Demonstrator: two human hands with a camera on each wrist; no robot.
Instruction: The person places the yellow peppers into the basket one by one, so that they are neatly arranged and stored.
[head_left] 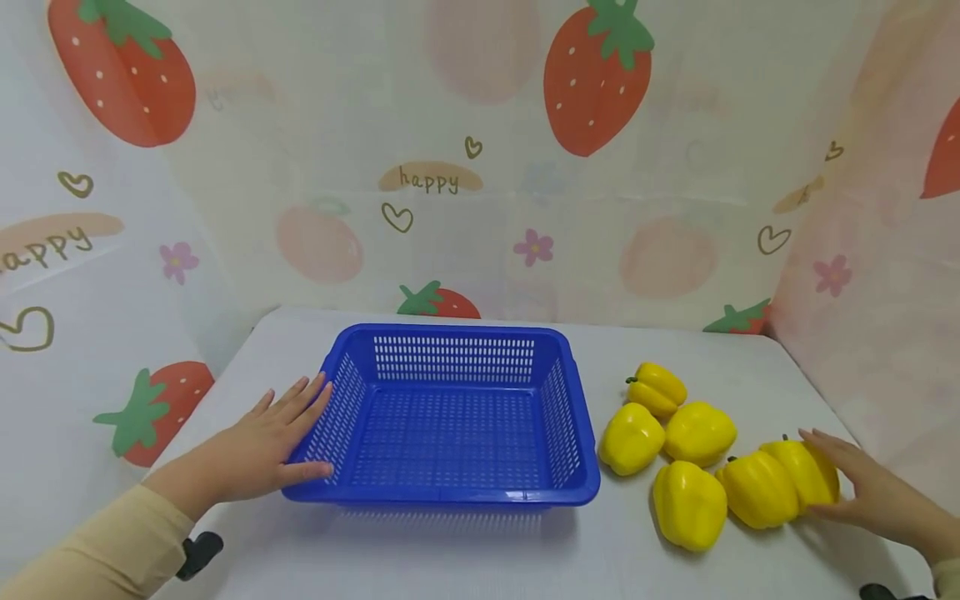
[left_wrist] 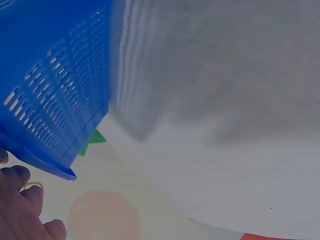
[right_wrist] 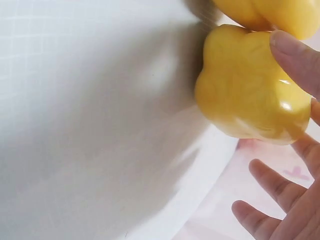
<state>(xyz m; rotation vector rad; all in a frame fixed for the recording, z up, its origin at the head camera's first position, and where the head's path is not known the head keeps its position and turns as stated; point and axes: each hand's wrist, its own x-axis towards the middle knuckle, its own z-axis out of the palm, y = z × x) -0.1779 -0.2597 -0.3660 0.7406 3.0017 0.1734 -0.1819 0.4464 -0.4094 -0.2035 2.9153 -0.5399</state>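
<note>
My left hand [head_left: 273, 442] rests on the left rim of a blue plastic basket [head_left: 442, 493], fingers straight and spread, thumb by the front corner. In the left wrist view its fingertips [left_wrist: 32, 195] show right at the basket's rim. The basket holds nothing. At the right, my right hand [head_left: 870, 487] is at the rightmost yellow bell pepper [head_left: 813, 475], thumb and index finger on either side of it. The right wrist view shows the thumb [right_wrist: 295, 57] overlapping that pepper and the other fingers spread below. Another yellow bell pepper [head_left: 761, 492] lies against it.
Several more yellow bell peppers lie between the basket and my right hand, one [head_left: 690, 507] near the front and one [head_left: 656, 389] farthest back. Everything stands on a white table [head_left: 420, 567]. A strawberry-patterned curtain [head_left: 480, 233] hangs behind and at both sides.
</note>
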